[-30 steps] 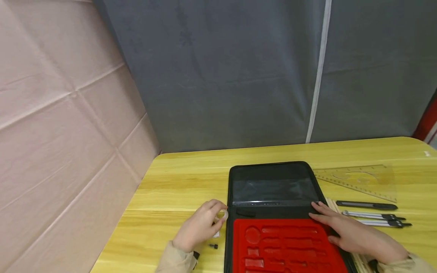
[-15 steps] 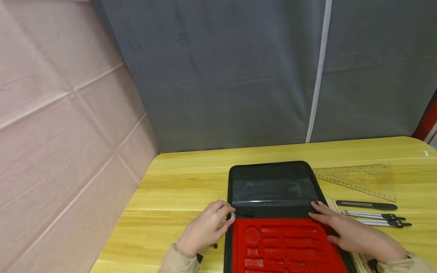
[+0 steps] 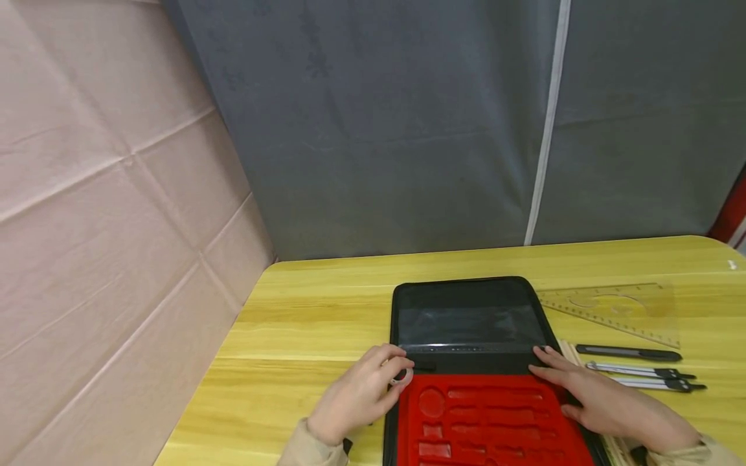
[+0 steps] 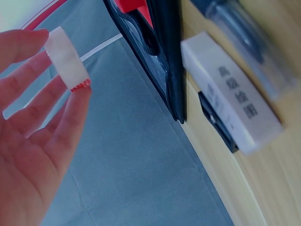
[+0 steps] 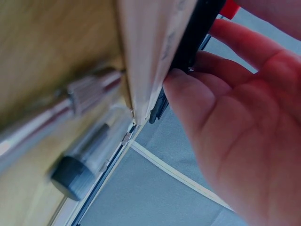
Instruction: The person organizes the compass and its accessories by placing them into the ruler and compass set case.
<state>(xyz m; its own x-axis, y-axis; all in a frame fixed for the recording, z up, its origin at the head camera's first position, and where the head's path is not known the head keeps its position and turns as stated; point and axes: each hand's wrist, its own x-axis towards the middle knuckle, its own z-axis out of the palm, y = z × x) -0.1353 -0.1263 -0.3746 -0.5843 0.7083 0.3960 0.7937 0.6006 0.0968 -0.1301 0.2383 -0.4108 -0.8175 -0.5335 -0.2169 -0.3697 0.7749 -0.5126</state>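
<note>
My left hand pinches a small roll of tape, whitish with a red-patterned edge, between thumb and fingertips. In the head view it holds the roll just over the left edge of an open black zip case. The case's red moulded tray has a round recess and several long, shaped ones. On the case's right edge rests my right hand, its fingers spread and nearly straight. Wooden strips with lettering lie beside the case, under that hand.
Right of the case lie a clear set square, a black-and-grey cutter-like tool and two compasses. A printed white box and a clear tube lie left of it. A black-capped tube is at the right.
My left hand has moved right with the tape roll, from beside the case to over its left edge. My right hand stays put.
</note>
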